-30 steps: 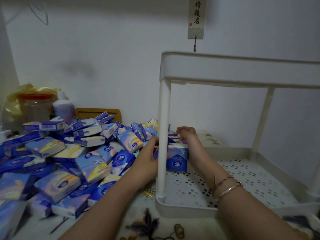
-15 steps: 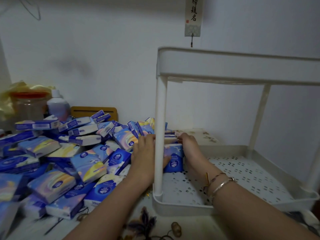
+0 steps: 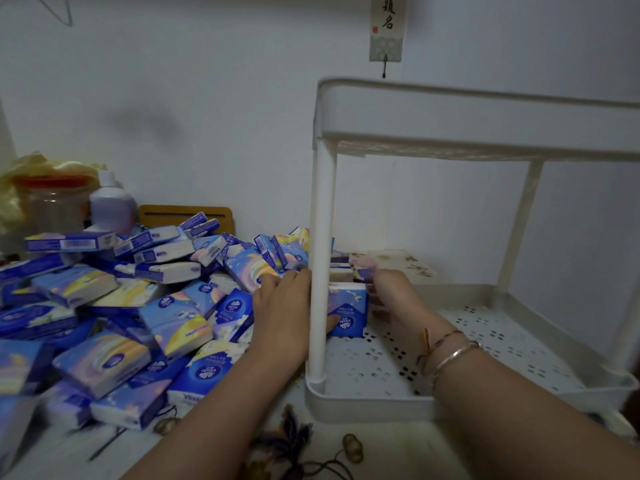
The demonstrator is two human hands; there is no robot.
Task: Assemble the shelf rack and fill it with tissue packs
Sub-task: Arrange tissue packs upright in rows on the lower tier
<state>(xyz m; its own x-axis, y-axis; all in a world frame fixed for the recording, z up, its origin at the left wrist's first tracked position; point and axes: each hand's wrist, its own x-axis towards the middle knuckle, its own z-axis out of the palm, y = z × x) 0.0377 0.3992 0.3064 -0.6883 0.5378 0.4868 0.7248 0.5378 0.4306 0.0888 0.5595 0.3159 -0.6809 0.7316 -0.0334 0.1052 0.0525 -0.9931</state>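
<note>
The white shelf rack [image 3: 485,123] stands at 3 o'clock; its lower tray [image 3: 450,362] carries one upright tissue pack [image 3: 348,315], grasped between the left hand [image 3: 282,315] and right hand [image 3: 394,299]. A rack post [image 3: 320,271] hides part of the pack. Loose packs [image 3: 121,306] heap the bench [image 3: 214,455] at 9 o'clock.

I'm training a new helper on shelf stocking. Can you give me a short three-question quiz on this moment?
1. True or false: the lower tray of the rack already holds tissue packs.
2. Where does the loose pile of packs lie: A. left of the rack's front post; B. on the top tray; C. right of the rack?
3. Fill in: the left hand and right hand steady a row of upright packs at the tray's ____ edge.

Key: 1 true; 2 A; 3 left.
</note>
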